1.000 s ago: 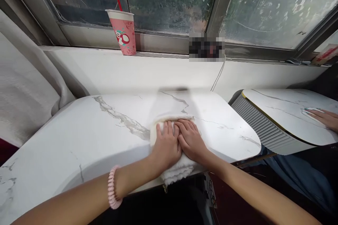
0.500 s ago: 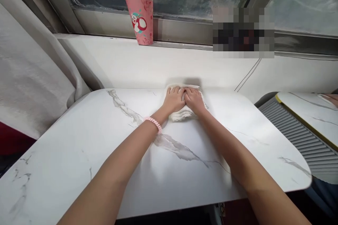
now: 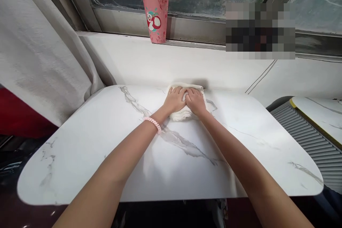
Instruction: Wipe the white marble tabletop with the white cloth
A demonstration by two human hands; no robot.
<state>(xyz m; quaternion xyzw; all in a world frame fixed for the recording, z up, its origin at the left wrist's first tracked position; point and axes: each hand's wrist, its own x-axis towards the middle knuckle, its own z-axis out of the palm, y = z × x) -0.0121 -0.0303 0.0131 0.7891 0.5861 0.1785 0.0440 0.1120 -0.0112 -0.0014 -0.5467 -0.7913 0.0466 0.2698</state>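
Note:
A folded, cream-white cloth (image 3: 182, 115) lies on the white marble-patterned table (image 3: 88, 131) at its back edge, by the wall. My left hand (image 3: 175, 100) presses flat on the cloth's left part, fingers spread; a pink coil band (image 3: 153, 123) circles that wrist. Beside it, my right hand (image 3: 196, 101) rests on the right part with its fingers stretched forward over the cloth. The two hands meet around the cloth's middle. What lies under the cloth is hidden.
On the window ledge above stands a pink paper cup (image 3: 157, 16) with a red straw. A pale curtain (image 3: 45, 46) hangs at the left. To the right are a grey ribbed surface (image 3: 307, 139) and another marble-patterned table (image 3: 320, 112). Part of the ledge is pixelated.
Both hands and the cloth have slid a little left along the table's back edge, uncovering a grey vein on their right. The view has shifted left, showing the table's left end.

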